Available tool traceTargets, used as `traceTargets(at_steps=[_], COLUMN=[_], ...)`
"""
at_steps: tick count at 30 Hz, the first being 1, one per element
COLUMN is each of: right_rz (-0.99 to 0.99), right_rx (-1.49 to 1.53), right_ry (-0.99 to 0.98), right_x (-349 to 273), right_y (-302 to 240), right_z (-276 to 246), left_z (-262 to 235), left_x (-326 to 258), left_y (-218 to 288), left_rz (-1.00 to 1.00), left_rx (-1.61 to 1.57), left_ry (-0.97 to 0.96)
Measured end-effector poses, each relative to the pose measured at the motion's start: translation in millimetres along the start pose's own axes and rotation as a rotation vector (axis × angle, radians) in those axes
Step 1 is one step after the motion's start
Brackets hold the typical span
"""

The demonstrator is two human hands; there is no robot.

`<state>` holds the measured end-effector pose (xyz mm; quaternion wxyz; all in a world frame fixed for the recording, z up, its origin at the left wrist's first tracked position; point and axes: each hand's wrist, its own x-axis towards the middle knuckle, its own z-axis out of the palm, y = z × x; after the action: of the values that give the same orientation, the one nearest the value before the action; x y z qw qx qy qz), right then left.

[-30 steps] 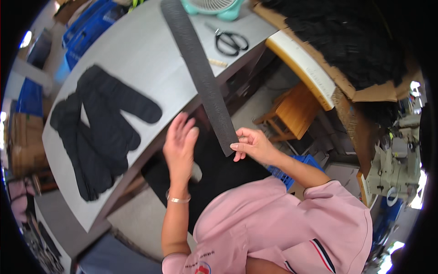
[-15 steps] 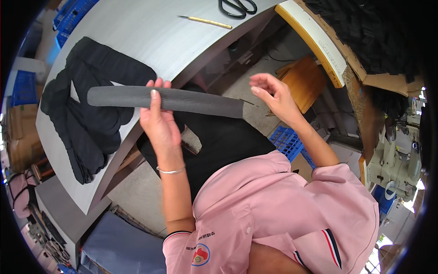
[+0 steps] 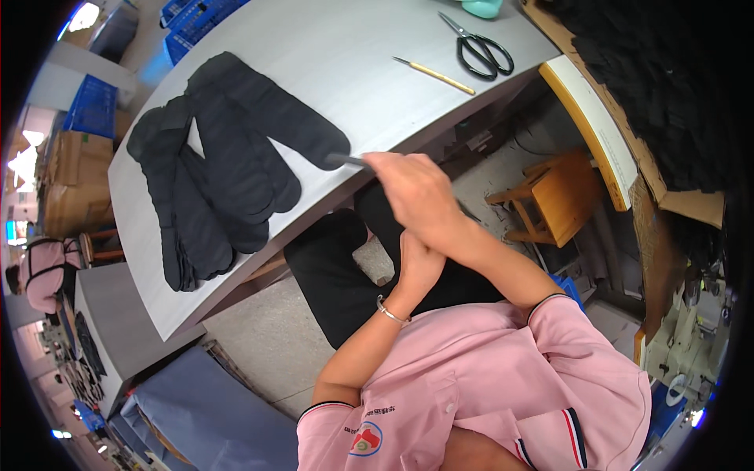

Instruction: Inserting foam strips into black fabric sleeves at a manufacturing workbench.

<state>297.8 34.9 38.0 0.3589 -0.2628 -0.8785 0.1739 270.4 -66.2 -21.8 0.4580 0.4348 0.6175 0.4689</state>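
The grey-white table (image 3: 373, 102) and everything on it sit further right in the frame than half a second ago, bringing the whole upper edge of the work into sight. The pile of dark cloth pieces (image 3: 236, 145), left of centre, keeps its fanned layout. The hands have changed most: half a second ago they were apart, the left pinching the strip flat and the right bare; now they overlap at the middle of the frame. The right hand (image 3: 418, 196) is curled with its back upward and pinches the grey strip (image 3: 345, 159). The left hand (image 3: 419, 265) is tucked below the right wrist; I cannot tell whether it grips anything. Only a short end of the strip shows, pointing left beside the tip of the nearest cloth piece; the rest is hidden. The strip thus seems to have passed to the right hand, with both hands working close together.

As for edges, the table's front rim slants from lower left to upper right, and the strip's end reaches it. Pale tabletop gives room at upper centre, between pile and scissors (image 3: 469, 37). The wooden stool (image 3: 561, 196) bounds the right side. The thin stick (image 3: 440, 77) lies near the rim, upper right of the hands.
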Motion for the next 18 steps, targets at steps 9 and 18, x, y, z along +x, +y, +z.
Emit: traceTargets(at_steps=[9, 18], right_rz=[0.319, 0.374], right_rx=[0.194, 0.334], right_ry=[-0.098, -0.133], right_x=[-21, -34], right_y=[41, 36], right_z=[-32, -25], left_z=[-91, -117], left_x=[49, 53], left_y=[25, 12], left_rz=[0.452, 0.503], left_rx=[0.746, 0.674], left_ry=[0.696, 0.714])
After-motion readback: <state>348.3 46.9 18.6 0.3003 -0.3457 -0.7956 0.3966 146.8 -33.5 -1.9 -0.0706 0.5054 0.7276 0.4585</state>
